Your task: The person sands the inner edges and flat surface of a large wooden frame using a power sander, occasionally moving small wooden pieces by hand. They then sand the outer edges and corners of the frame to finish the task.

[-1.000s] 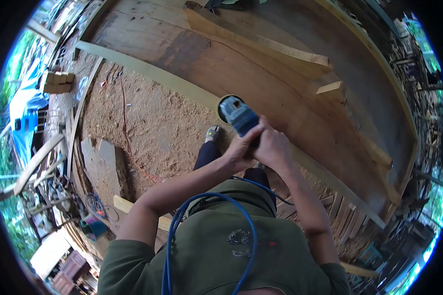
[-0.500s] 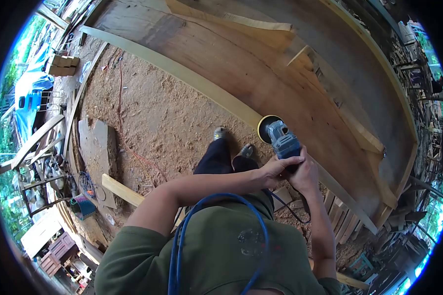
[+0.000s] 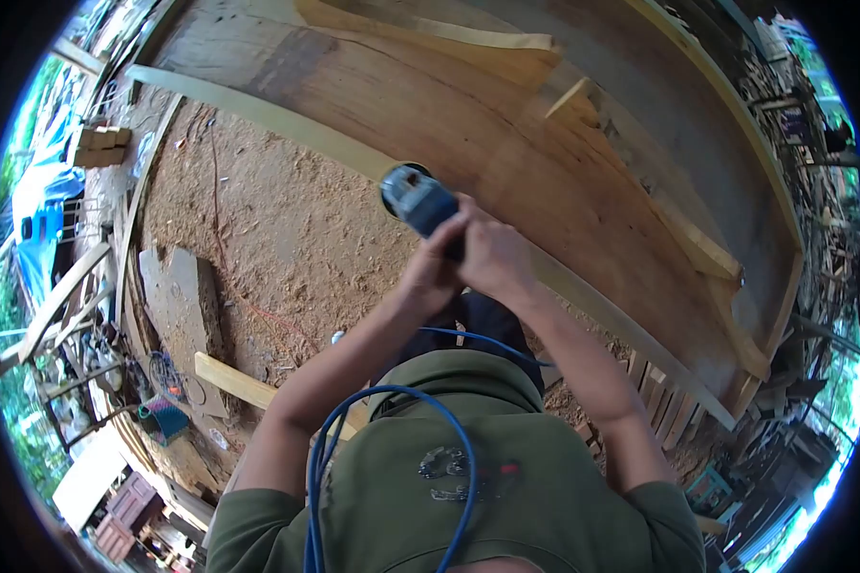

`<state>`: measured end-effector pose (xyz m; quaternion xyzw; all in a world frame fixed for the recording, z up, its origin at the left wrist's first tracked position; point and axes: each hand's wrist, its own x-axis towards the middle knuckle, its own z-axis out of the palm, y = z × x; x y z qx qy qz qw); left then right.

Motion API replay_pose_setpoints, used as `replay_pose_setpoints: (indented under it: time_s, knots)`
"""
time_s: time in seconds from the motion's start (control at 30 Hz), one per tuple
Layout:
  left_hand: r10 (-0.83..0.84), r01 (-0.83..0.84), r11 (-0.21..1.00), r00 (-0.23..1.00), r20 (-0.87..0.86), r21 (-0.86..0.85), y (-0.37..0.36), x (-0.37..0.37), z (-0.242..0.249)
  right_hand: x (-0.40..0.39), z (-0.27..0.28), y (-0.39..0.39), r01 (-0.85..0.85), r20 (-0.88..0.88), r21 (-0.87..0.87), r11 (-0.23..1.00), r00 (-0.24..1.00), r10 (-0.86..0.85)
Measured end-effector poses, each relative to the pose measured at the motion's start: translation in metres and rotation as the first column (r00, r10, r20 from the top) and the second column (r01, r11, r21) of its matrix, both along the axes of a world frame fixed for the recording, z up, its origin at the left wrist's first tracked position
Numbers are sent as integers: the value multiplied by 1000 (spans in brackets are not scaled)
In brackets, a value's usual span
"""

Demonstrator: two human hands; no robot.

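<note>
Both hands grip a blue-grey angle grinder (image 3: 419, 199) with a round sanding disc, mostly hidden under its head. My left hand (image 3: 435, 267) wraps the rear of the body from the left. Around the same end, from the right, closes my right hand (image 3: 495, 250). The disc overlaps the pale wooden edge rail (image 3: 258, 107) of a large brown plywood structure (image 3: 420, 95), shaped like a boat hull. A blue cord (image 3: 463, 477) loops over the front of my green shirt.
Curved wooden ribs (image 3: 430, 31) stand inside the structure. Sawdust covers the ground (image 3: 268, 210), where an orange cord (image 3: 215, 191) runs. On the left lie a thick plank (image 3: 186, 306) and a pale board (image 3: 244, 387). Scrap wood (image 3: 817, 229) is stacked at the right.
The grinder and both hands have moved left and up along the edge rail. My body has shifted forward, so my feet no longer show clearly.
</note>
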<state>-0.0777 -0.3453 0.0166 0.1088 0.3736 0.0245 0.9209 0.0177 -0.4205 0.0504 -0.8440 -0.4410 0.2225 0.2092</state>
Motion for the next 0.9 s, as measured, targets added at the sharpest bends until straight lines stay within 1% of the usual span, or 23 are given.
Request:
replay_pose_setpoints:
  time_s: [0.03,0.1,0.17,0.23,0.27,0.3,0.33,0.37,0.4,0.43,0.47,0.5,0.53,0.57,0.6,0.63,0.67,0.7,0.77,0.83,0.9]
  knots:
    - [-7,7,1000,1000,-1,13,12,-1,12,-2,-5,11,0,3,26,1000,1000,0]
    - [-21,21,999,1000,-3,38,25,-4,11,-3,-3,26,7,16,30,1000,1000,-7]
    - [-29,28,998,1000,12,58,17,-3,15,-2,0,21,5,25,38,999,1000,-6]
    - [13,-13,995,1000,-3,99,9,1,15,2,3,15,-21,12,30,999,1000,21]
    - [16,-15,996,1000,-15,86,0,3,16,4,6,9,-22,10,32,999,1000,22]
    - [19,-17,996,1000,-21,87,-9,4,10,7,11,-2,-19,-28,-24,1000,999,18]
    - [-15,16,999,1000,-15,32,-21,4,0,9,13,-15,-19,-66,-79,997,998,14]
    - [-47,47,999,999,-4,-19,-34,6,-9,11,13,-30,-25,-69,-76,997,997,20]
    - [-47,47,998,999,0,42,-50,11,-4,14,14,-47,-2,-66,-79,997,998,-4]
    - [-65,65,997,998,-12,30,-67,15,4,16,15,-65,19,-64,-83,996,998,-24]
    - [-64,64,997,998,-10,50,-86,19,1,20,16,-83,4,-63,-76,997,998,-9]
    - [-61,61,996,998,-6,72,-105,24,-2,25,19,-101,32,-82,-97,995,996,-40]
    - [-66,68,994,997,-27,88,-123,31,14,30,21,-120,58,-99,-118,991,993,-70]
    - [-69,74,992,996,-48,102,-142,37,30,33,24,-141,41,-97,-111,993,994,-51]
    - [-111,114,986,993,-30,119,-163,39,13,37,28,-163,54,-77,-132,990,995,-64]
    - [-144,145,986,989,-23,84,-183,44,12,41,29,-187,65,-58,-153,986,995,-75]
    - [-155,154,985,988,10,74,-206,48,9,44,29,-209,98,-90,-155,983,990,-113]
    - [-166,163,984,985,41,68,-229,52,6,48,30,-232,77,-94,-147,986,991,-91]
    - [-197,193,979,979,58,68,-273,62,4,58,33,-277,129,-118,-209,969,981,-156]
    - [-232,230,972,971,50,46,-314,71,7,64,31,-321,124,-129,-186,975,980,-149]
    - [-247,245,968,968,33,47,-350,80,6,70,37,-356,184,-149,-176,967,966,-211]
